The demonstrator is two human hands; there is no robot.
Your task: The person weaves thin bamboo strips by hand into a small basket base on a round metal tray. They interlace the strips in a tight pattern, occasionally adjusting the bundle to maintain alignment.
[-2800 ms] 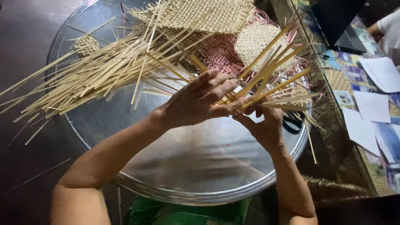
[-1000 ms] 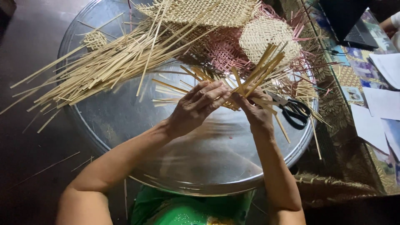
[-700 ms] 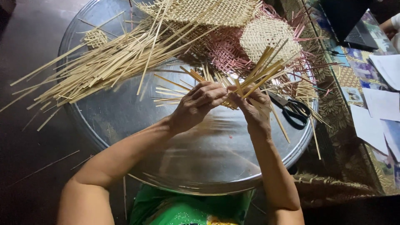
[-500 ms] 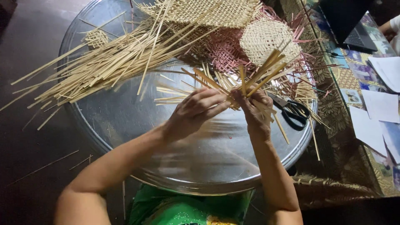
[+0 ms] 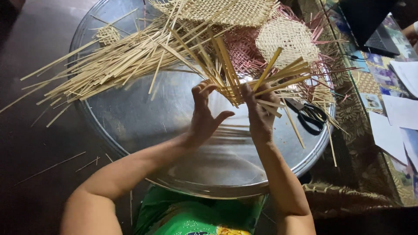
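**Head view: two hands on a fan of strips over a metal tray**

Head camera looks down on a round metal tray (image 5: 130, 130) resting over the person's lap; both bare hands are raised above its middle, working one bundle of strips (image 5: 244, 78).

The right hand (image 5: 260, 115) is clenched on the bundle where the strips cross; from that grip they fan upward and outward — some toward the tray's far edge, some toward its right edge. The left hand (image 5: 204, 115) stands just beside it, palm toward the bundle, fingers curled and spread, fingertips at the strips on the left of the fan; whether it grasps any or only touches them I cannot tell.

A loose heap of strips (image 5: 109, 65) lies across the tray's far-left part, its ends sticking out past the left rim over the dark floor; a few strays lie on the floor itself.

At the far edge sit woven mats — a large pale one (image 5: 217, 8), a pink one (image 5: 244, 50) under it, and a rounder pale one (image 5: 287, 39) toward the far-right; a small woven piece (image 5: 106, 35) lies at the far-left.

Black scissors (image 5: 309, 115) rest near the right rim, just beside the fanned strips.

Past the right rim, papers (image 5: 400, 109) lie on a patterned cloth (image 5: 348, 191).
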